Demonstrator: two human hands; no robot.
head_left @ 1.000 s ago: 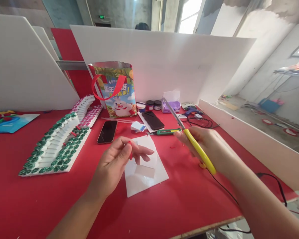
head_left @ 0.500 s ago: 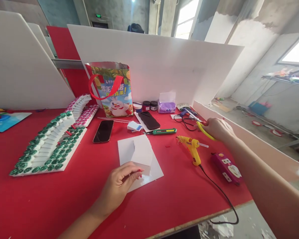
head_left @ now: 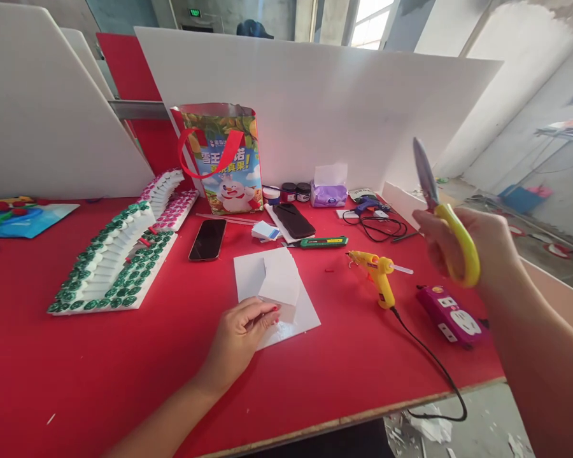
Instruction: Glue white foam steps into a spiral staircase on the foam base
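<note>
Two grips to log, both occupied. My right grip (head_left: 487, 240) clasps yellow-handled scissors (head_left: 451, 221) in the air above the bench (head_left: 339, 375), right of the yellow glue gun (head_left: 368, 262), blades pointing up. They should be light and rigid, plastic a bit slick; best hold is the handles, clear of the tip. My left grip (head_left: 239, 332) is pinched on what looks like a small red piece (head_left: 275, 309), mostly hidden by fingertips, by the near side of the folded white card (head_left: 281, 280). That piece should weigh next to nothing and drop easily, so thumb and index tips suit it; stiff or soft, can't tell. The card sits on a white board (head_left: 304, 313), looks light, probably dents; I'd take it by the edges. Whether my fingertips touch it, can't tell.
</note>
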